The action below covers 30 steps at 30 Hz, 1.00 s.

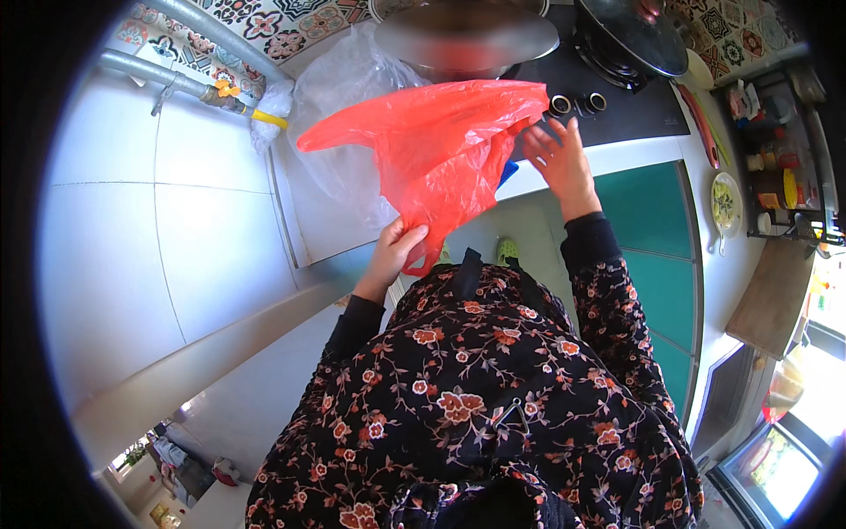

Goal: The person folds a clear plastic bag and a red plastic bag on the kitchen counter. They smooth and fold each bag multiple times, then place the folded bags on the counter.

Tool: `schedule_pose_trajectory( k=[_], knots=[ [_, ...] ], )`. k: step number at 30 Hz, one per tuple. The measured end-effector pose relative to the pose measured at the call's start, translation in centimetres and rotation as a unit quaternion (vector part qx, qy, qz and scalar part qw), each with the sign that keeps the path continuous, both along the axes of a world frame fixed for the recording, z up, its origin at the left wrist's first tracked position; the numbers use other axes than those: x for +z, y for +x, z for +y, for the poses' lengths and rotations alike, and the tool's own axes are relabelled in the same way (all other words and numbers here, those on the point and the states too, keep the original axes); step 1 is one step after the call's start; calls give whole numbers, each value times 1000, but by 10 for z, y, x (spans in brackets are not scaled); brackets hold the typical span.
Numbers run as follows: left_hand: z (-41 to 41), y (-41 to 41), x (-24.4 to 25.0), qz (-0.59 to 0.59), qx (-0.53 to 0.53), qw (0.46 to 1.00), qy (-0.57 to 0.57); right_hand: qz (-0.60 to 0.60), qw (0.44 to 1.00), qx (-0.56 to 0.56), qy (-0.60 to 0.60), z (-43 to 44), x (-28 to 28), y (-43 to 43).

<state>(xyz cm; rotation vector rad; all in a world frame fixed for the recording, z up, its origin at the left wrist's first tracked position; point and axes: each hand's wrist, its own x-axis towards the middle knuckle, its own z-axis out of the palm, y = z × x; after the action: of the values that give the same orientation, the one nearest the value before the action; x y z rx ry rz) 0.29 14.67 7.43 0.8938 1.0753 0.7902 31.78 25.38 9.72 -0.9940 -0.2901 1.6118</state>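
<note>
A thin red plastic bag [443, 145] hangs in front of me, spread above the counter's front edge. My left hand [396, 248] pinches the bag's lower end, near a loop that looks like its handle. Beside the bag's right edge is my right hand [562, 165], its fingers apart and nothing visibly held. Some of its fingertips are close to the crumpled edge; whether they touch it I cannot tell. Behind the red bag lies a clear plastic bag [357, 86] on the counter. A small blue thing [507, 173] peeks out below the red bag, mostly hidden.
A shiny metal lid or pan [462, 33] stands on the black cooktop [634, 119]. Right of it is a pan with a glass lid [628, 33], with control knobs [578, 104] in front. Farther right are a dish of chopped greens [725, 202], a rack [780, 152] and a wooden board [770, 297].
</note>
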Motion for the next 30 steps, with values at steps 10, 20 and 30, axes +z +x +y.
schedule_pose_trajectory(
  k=[10, 20, 30],
  knots=[
    [12, -3, 59, -106, -43, 990, -86, -136, 976, 163, 40, -48, 7, -44],
    [19, -15, 43, -40, -19, 996, -81, -196, 966, 164, 48, -48, -1, -52],
    [34, -84, 75, -15, 156, 986, 64, -190, 964, -5, 184, -57, 58, 3]
  ],
)
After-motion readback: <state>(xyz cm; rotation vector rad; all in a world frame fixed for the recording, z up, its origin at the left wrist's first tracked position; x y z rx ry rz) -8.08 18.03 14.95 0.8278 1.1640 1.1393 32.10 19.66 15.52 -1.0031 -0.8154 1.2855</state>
